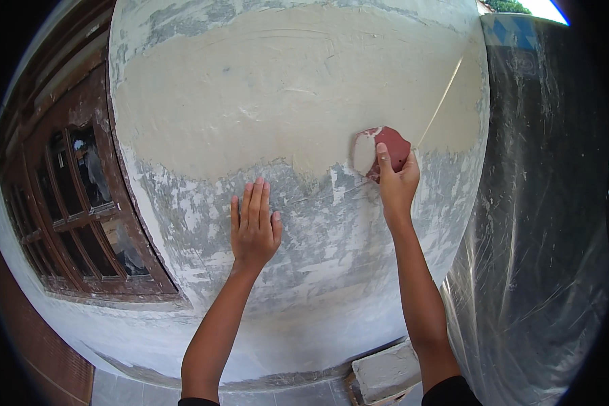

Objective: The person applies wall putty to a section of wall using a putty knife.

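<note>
In front of me stands a wall (pixel 304 264), its upper part coated in smooth beige putty (pixel 250 95) and its lower part patchy grey and white. My left hand (pixel 254 227) rests flat against the grey part, fingers stretched upward, holding nothing. Off to its right, my right hand (pixel 398 179) grips a dark red putty spreader (pixel 391 143), thumb across its face. Pale putty clings to the spreader's left side. The spreader is at the lower border of the beige coat; whether its edge touches the wall cannot be told.
A brown wooden window frame (pixel 101 216) with dark panes is set in the wall at the left. Clear plastic sheeting (pixel 521 271) hangs over a dark surface at the right. Below my right forearm, a putty-smeared tray or box (pixel 386 372) sits on the grey tiled floor (pixel 304 394).
</note>
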### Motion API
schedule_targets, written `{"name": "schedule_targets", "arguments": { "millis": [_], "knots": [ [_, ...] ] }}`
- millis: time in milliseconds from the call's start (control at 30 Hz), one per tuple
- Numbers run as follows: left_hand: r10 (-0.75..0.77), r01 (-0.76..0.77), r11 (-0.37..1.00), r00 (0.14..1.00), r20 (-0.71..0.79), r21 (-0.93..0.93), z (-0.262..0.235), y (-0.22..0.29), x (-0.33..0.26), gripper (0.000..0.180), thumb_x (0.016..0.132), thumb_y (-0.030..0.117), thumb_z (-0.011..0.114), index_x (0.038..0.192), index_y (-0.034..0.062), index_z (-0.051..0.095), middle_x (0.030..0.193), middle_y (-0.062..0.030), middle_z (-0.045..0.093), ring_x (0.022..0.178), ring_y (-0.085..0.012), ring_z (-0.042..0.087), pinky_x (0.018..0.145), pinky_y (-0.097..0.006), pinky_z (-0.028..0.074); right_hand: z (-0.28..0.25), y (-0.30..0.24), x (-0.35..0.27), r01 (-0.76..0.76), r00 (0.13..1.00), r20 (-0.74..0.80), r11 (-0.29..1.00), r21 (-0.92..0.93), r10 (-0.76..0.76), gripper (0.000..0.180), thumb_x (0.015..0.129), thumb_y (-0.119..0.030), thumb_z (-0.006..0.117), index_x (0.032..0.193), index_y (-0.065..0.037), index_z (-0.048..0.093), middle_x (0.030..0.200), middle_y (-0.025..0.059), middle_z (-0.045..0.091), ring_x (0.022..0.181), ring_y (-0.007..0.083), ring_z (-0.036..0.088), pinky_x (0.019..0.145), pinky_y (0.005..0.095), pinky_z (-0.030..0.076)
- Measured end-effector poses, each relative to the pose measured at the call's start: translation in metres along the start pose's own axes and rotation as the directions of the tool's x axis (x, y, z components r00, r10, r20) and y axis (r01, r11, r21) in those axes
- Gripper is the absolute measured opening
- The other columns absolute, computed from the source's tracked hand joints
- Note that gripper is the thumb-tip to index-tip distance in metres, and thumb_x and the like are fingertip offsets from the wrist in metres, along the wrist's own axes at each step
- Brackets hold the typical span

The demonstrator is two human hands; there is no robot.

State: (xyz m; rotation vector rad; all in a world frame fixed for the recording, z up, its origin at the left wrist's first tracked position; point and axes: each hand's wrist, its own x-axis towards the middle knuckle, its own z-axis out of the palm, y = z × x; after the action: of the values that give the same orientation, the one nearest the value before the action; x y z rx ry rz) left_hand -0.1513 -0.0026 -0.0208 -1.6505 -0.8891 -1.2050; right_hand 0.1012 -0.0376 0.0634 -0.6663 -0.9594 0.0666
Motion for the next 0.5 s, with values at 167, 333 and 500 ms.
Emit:
{"name": "schedule_targets", "arguments": {
  "millis": [167, 333, 500],
  "knots": [
    [-0.003, 0.003, 1.0, 1.0, 0.0, -0.011, -0.003, -0.003, -0.001, 0.053, 0.097, 0.02, 0.048, 0.147, 0.0019, 0.041, 0.152, -0.0115, 0.043, 0.145, -0.0263, 0.035, 0.121, -0.049, 0.023, 0.002, 0.008, -0.002, -0.011, 0.997, 0.077, 0.991, -0.134, 0.021, 0.038, 0.09, -0.027, 0.074, 0.106, 0.005, 0.061, 0.099, 0.0163, 0.067, 0.088, 0.021, 0.066, 0.077, 0.0354, 0.053],
    [0.001, -0.001, 1.0, 1.0, 0.008, 0.004, -0.001, 0.001, -0.002, 0.053, 0.097, 0.019, 0.047, 0.146, 0.0014, 0.042, 0.151, -0.0119, 0.043, 0.145, -0.0263, 0.035, 0.12, -0.05, 0.023, 0.001, 0.015, -0.013, 0.089, 0.995, 0.048, 0.995, -0.04, -0.087, 0.039, 0.09, -0.028, 0.074, 0.107, 0.004, 0.061, 0.098, 0.0143, 0.067, 0.088, 0.021, 0.066, 0.079, 0.033, 0.053],
    [-0.007, 0.007, 1.0, 1.0, -0.001, -0.006, -0.006, -0.004, -0.002, 0.053, 0.097, 0.019, 0.047, 0.147, 0.0015, 0.041, 0.152, -0.0119, 0.042, 0.145, -0.0267, 0.035, 0.12, -0.05, 0.023, -0.016, 0.0, 0.005, -0.18, 0.983, -0.019, 0.984, 0.015, 0.18, 0.039, 0.091, -0.026, 0.074, 0.11, 0.005, 0.06, 0.102, 0.0143, 0.068, 0.093, 0.0209, 0.066, 0.083, 0.0336, 0.051]
  ]
}}
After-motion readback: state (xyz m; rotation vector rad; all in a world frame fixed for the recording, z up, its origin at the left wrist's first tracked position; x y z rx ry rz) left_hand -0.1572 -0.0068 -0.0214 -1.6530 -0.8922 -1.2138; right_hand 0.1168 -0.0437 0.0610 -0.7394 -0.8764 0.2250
